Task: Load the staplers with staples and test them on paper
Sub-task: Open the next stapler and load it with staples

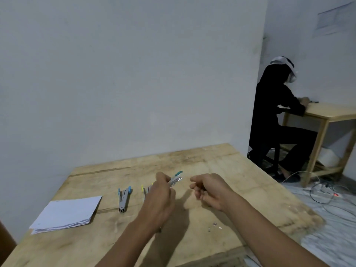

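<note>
The left hand (158,196) holds the teal stapler (176,179) lifted a little above the wooden table (221,162), with the fingers closed around its rear half. The stapler is opened: the teal top stands up and the metal channel points away from the hand, up and to the right. Its long axis therefore runs from the left hand toward the right hand (209,189), and the open front end is the part nearest to that hand, with a small gap between them.

The right hand is clenched, fingers curled inward. I cannot tell whether it pinches a strip of staples or nothing. In my judgement the next move belongs to this hand, which must come in along the line of the channel.

The blue stapler (124,197) lies opened on the table, left of the hands. The yellow stapler (144,189) lies beside it, half hidden behind the left hand. The stack of white paper (66,212) lies further left.

I can read no brand or label on any stapler. The sheet on the far wall (332,18) is too faint to read.
</note>
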### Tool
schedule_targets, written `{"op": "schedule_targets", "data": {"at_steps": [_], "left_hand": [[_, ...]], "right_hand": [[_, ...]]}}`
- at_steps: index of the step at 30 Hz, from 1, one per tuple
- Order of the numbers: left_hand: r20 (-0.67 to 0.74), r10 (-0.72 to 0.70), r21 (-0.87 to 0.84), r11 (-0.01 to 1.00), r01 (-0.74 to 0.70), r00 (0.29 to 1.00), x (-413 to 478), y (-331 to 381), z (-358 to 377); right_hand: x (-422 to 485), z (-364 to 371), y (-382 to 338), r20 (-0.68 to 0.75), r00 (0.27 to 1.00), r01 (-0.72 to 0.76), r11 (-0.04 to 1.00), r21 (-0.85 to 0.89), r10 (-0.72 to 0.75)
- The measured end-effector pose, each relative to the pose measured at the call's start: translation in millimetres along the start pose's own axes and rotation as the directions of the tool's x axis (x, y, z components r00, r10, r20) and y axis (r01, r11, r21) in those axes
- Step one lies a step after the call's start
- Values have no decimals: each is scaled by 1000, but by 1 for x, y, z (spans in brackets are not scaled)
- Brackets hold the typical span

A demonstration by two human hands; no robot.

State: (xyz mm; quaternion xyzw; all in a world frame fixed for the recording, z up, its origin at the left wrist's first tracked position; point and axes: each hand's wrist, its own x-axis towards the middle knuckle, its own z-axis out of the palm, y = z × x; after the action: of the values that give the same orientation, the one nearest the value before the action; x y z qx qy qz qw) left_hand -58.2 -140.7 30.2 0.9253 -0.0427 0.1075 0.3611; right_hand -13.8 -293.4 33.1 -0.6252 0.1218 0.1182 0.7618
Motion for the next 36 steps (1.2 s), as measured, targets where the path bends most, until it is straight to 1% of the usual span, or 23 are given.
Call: {"op": "schedule_targets", "data": {"at_steps": [1,2,3,5,6,7,9,10,11,12,13,14,15,16,17,18,21,23,25,27,29,32,36], "left_hand": [[60,-99,-91,990,104,993,2,-3,-2],[160,-213,-245,937,248,964,6,-6,-5],[298,-305,-417,811,411,904,9,-7,-6],[533,-352,-632,438,639,769,12,-8,-10],[605,-330,-661,301,688,725,12,-10,-10],[656,-308,-658,214,722,689,12,-11,-10],[734,-254,-614,150,775,630,8,-12,-10],[763,-227,-585,157,796,605,6,-13,-10],[782,-202,-553,211,806,589,2,-12,-12],[777,-202,-510,353,784,596,-1,-12,-13],[739,-228,-427,569,702,634,-4,-10,-15],[670,-261,-272,785,557,695,-5,-9,-14],[588,-264,-56,929,365,764,-6,-11,-13],[531,-211,166,976,144,821,-6,-12,-10],[499,-135,332,942,-45,856,-7,-14,-7],[468,-70,435,886,-160,881,-7,-15,-4],[385,54,551,787,-277,921,-12,-24,9],[336,115,581,756,-302,935,-15,-27,12],[322,125,576,761,-299,938,-14,-31,11],[313,126,549,785,-288,941,-13,-33,10],[311,125,534,797,-282,942,-11,-36,10],[298,113,546,795,-267,948,-12,-35,11],[289,101,559,790,-253,952,-12,-32,13]], "right_hand": [[1,-6,2,-32,992,117,977,-178,-124],[3,-12,3,-7,970,225,901,-370,-245],[2,-16,3,69,941,315,787,-531,-330],[-3,-20,3,256,890,439,550,-711,-378],[-5,-20,4,328,865,481,444,-756,-379],[-6,-19,5,387,833,522,329,-787,-396],[-5,-20,10,497,743,585,75,-808,-448],[-4,-21,10,558,695,614,-28,-788,-453],[-5,-21,11,616,661,640,-107,-761,-429],[-4,-22,11,658,649,649,-172,-741,-382],[-4,-21,11,684,657,648,-225,-727,-317],[-2,-20,12,696,670,641,-272,-718,-259],[-3,-18,14,691,693,624,-309,-718,-205],[-1,-16,18,678,717,608,-328,-723,-165],[-3,-14,21,649,749,584,-328,-743,-136],[-1,-14,25,629,767,571,-314,-759,-127],[-2,-14,27,529,841,498,-219,-839,-112],[-2,-18,23,459,882,443,-150,-884,-104],[-1,-22,21,430,897,417,-124,-900,-103],[-6,-27,17,424,900,415,-101,-904,-102],[-15,-30,13,444,895,439,-86,-894,-44],[-26,-33,13,482,876,479,-132,-868,14],[-29,-36,20,500,866,488,-193,-851,-13]]}}
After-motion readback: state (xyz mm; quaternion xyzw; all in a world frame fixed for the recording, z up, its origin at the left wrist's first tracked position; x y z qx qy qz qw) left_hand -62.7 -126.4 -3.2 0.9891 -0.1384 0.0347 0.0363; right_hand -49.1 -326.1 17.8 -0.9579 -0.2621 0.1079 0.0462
